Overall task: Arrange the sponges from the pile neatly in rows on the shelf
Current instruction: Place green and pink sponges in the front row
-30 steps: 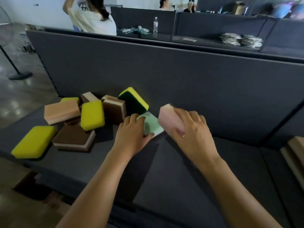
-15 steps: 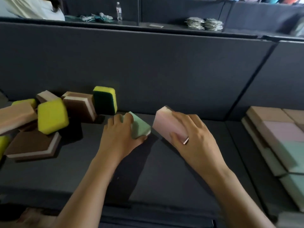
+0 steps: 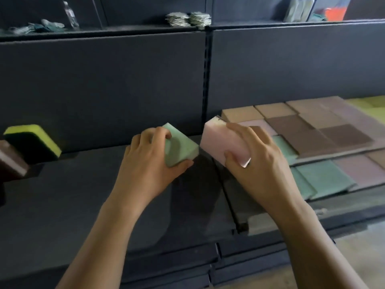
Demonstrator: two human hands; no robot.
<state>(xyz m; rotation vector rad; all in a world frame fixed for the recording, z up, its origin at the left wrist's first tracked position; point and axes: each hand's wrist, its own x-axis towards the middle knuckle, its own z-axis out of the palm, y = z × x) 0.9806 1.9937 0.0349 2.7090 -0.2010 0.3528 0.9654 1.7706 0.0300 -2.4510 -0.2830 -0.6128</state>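
Gripping one sponge in each hand, I see little of either one's far end. My left hand (image 3: pixel 150 161) curls round the green sponge (image 3: pixel 181 149), fingers hooked over the top and thumb under the near edge, hiding its left end. My right hand (image 3: pixel 256 165) clasps the pink sponge (image 3: pixel 220 142) at a tilt, fingers across the top and thumb on the near face; my palm covers its right end. The two sponges sit just apart over the shelf (image 3: pixel 83 195), near the seam (image 3: pixel 228 198). Whether either touches the surface I cannot tell.

At the left edge a yellow sponge (image 3: pixel 33 142) with a dark pad leans by the back panel (image 3: pixel 104 90), and a brown sponge (image 3: pixel 10 161) beside it is cut off by the frame.

Right of my hands the rows (image 3: pixel 325 140) lie flat on the shelf: tan, brown, pink and green sponges, edges touching, the farthest ones blurred and cut off. On the ledge (image 3: pixel 125 31) above, a bottle (image 3: pixel 70 14) and some bundles (image 3: pixel 188 18) are too blurred to make out.
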